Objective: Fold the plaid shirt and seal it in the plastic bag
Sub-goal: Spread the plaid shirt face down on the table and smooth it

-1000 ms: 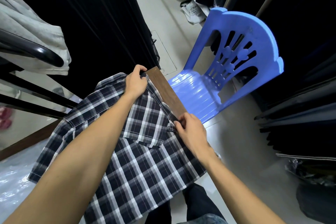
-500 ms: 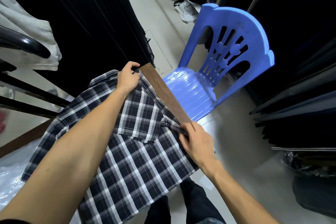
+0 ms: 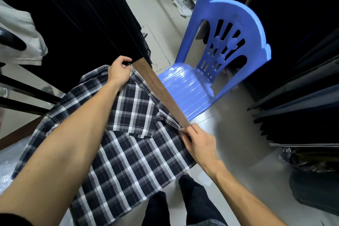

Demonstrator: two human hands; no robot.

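Plaid shirt point(image 3: 117, 145) lies spread on the table point(image 3: 163, 95), its edge drawn tauter along the rim since a second ago: left hand point(image 3: 119, 73) pins the far corner, right hand point(image 3: 198, 141) has slid nearer, pinching the hem, so folding has barely begun

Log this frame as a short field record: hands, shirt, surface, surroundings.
left hand: gripping the far edge of the shirt
right hand: pinching the near part of that edge
shirt: plaid, spread flat, partly folded
table: brown edge shows beside the shirt
chair: blue plastic, beyond the table
plastic: clear sheet at lower left
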